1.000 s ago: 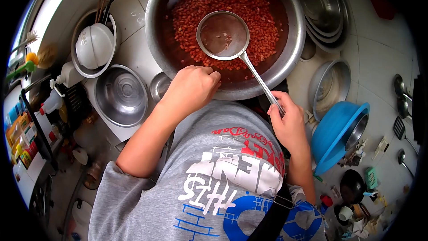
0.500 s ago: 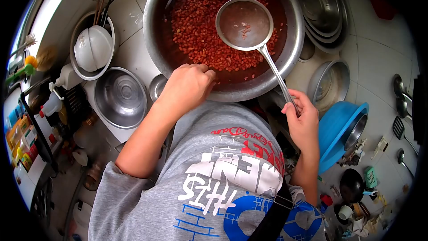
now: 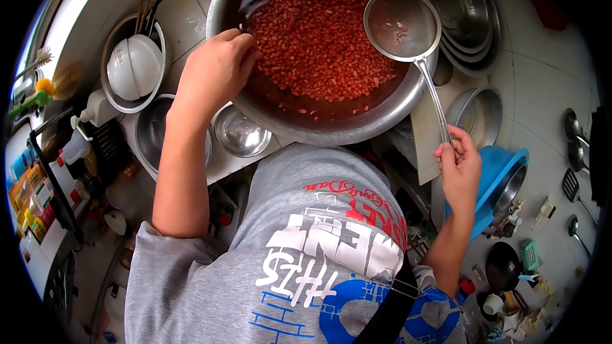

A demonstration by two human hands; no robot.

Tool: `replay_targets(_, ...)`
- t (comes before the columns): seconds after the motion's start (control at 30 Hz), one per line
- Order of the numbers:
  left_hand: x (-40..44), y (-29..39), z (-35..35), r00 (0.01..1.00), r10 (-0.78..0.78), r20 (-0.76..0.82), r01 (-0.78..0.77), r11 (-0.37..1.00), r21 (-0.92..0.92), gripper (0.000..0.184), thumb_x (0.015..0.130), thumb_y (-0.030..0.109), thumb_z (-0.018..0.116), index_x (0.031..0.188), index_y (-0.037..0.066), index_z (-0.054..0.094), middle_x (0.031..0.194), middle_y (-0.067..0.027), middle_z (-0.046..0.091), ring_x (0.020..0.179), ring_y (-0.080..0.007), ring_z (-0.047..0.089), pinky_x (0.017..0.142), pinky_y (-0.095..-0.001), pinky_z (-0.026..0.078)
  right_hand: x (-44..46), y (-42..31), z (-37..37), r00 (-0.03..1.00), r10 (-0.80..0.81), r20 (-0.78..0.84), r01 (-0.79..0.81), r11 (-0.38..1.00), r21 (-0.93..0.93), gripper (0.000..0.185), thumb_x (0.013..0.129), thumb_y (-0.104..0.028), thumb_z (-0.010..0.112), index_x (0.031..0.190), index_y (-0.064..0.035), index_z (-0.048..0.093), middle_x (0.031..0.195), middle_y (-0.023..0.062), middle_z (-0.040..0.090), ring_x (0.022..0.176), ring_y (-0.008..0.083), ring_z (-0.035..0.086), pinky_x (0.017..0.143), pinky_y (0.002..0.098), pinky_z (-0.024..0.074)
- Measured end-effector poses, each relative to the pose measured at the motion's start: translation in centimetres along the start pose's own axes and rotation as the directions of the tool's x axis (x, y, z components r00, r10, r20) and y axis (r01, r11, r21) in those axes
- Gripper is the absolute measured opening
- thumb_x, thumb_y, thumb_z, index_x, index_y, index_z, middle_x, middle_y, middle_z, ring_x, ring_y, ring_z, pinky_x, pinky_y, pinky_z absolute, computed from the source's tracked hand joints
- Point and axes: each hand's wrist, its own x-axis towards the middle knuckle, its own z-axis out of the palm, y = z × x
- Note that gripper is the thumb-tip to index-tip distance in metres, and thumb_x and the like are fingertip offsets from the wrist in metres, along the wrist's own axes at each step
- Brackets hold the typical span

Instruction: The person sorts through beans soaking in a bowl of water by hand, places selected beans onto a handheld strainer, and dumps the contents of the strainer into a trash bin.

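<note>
Above the basin (image 3: 338,132), a round silvery strainer (image 3: 417,20) (pinkish scraps (image 3: 400,34) inside).

1. Site type: a kitchen; whether domestic or commercial cannot be determined.
2. Worktop (image 3: 185,32): pale tile, carrying a large metal basin (image 3: 319,134) of reddish beans or nuts (image 3: 319,38) in liquid (image 3: 284,105).
3. Left side: white crockery (image 3: 135,69) and chopsticks (image 3: 144,14) in a metal bowl (image 3: 164,57); cleaning brushes (image 3: 44,86); grouped bottles (image 3: 39,213).
4. Right side: nested metal bowls (image 3: 466,9) and a blue basin (image 3: 492,172).
5. Far right: 3 ladles or spoons (image 3: 575,155) and 1 slotted turner (image 3: 570,186) against pale tiles (image 3: 542,70).
</note>
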Motion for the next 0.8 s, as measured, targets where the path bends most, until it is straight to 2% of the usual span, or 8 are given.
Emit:
replay_targets(0.07, 0.3, 0.0, 0.5, 1.0, 0.02, -0.002, -0.02, 1.0, 0.001, 0.012, 0.09, 0.011, 0.067, 0.099, 0.004, 0.069, 0.097, -0.0138, 0.067, 0.088, -0.0382, 0.066, 0.077, -0.0452, 0.054, 0.0, 0.1, -0.4, 1.0, -0.011, -0.013, 0.011, 1.0, -0.001, 0.027, 0.099, 0.0, 0.054, 0.125, 0.0026, 0.061, 0.08, 0.0007, 0.063, 0.072, 0.0044, 0.055, 0.064, 0.0202, 0.0412)
replay_targets(0.2, 1.0, 1.8, 2.7, 0.978, 0.196, -0.068, -0.199, 0.979, -0.041, 0.009, 0.087, 0.01, 0.068, 0.09, 0.002, 0.067, 0.087, -0.0149, 0.063, 0.081, -0.0379, 0.065, 0.073, -0.0478, 0.053, 0.1, -0.2, -1.1, 0.998, -0.029, -0.061, 0.028, 1.0, -0.013, 0.027, 0.099, 0.0, 0.054, 0.125, 0.0029, 0.061, 0.079, 0.0008, 0.062, 0.073, 0.0042, 0.055, 0.064, 0.0198, 0.0408)
replay_targets(0.3, 1.6, 4.2, 5.1, 0.96, 0.276, 0.05, -0.272, 0.959, -0.077, 0.01, 0.083, 0.01, 0.07, 0.088, 0.003, 0.066, 0.088, -0.0141, 0.062, 0.081, -0.0372, 0.065, 0.07, -0.0484, 0.054, 0.3, -0.2, -2.0, 0.998, -0.006, -0.069, 0.006, 1.0, -0.007, 0.027, 0.099, 0.0, 0.055, 0.125, 0.0031, 0.06, 0.079, 0.0005, 0.062, 0.073, 0.0043, 0.055, 0.064, 0.0199, 0.0414)
replay_targets(0.4, 2.0, 6.5, 7.6, 0.929, 0.367, 0.049, -0.362, 0.928, -0.085, 0.01, 0.084, 0.013, 0.069, 0.088, 0.003, 0.067, 0.087, -0.0123, 0.064, 0.084, -0.0342, 0.067, 0.074, -0.0469, 0.055, 0.3, -0.1, -2.4, 0.996, -0.024, -0.088, 0.024, 1.0, -0.005, 0.027, 0.098, 0.0, 0.055, 0.125, 0.0034, 0.061, 0.079, 0.0006, 0.062, 0.072, 0.0043, 0.055, 0.064, 0.0199, 0.0416)
replay_targets(0.43, 2.3, 7.1, 8.5, 0.929, 0.356, 0.098, -0.351, 0.934, -0.059, 0.012, 0.084, 0.013, 0.069, 0.091, 0.004, 0.068, 0.089, -0.012, 0.065, 0.087, -0.0331, 0.068, 0.078, -0.0463, 0.056, 0.3, -0.1, -2.4, 0.996, -0.022, -0.09, 0.021, 1.0, -0.013, 0.027, 0.098, 0.0, 0.055, 0.125, 0.0034, 0.061, 0.08, 0.0009, 0.063, 0.072, 0.0044, 0.055, 0.064, 0.02, 0.0418)
replay_targets(0.67, 5.5, 10.2, 12.0, 0.918, 0.394, 0.043, -0.386, 0.914, -0.13, 0.016, 0.087, 0.015, 0.067, 0.098, 0.005, 0.07, 0.095, -0.0123, 0.064, 0.093, -0.0325, 0.068, 0.079, -0.0456, 0.057, -0.1, 0.6, -2.1, 0.995, -0.009, -0.102, 0.008, 1.0, -0.007, 0.03, 0.095, 0.0, 0.056, 0.125, 0.0041, 0.061, 0.081, 0.0024, 0.066, 0.075, 0.0059, 0.059, 0.066, 0.0208, 0.0452)
replay_targets(0.8, 6.7, 10.7, 13.6, 0.911, 0.378, 0.166, -0.367, 0.925, -0.096, 0.016, 0.087, 0.015, 0.066, 0.1, 0.006, 0.072, 0.097, -0.0124, 0.065, 0.094, -0.0328, 0.068, 0.079, -0.0458, 0.058, -0.4, 1.0, -2.0, 0.994, -0.006, -0.112, 0.006, 1.0, -0.003, 0.031, 0.095, 0.0, 0.056, 0.125, 0.0048, 0.061, 0.08, 0.0033, 0.066, 0.074, 0.0065, 0.06, 0.067, 0.0213, 0.0463)
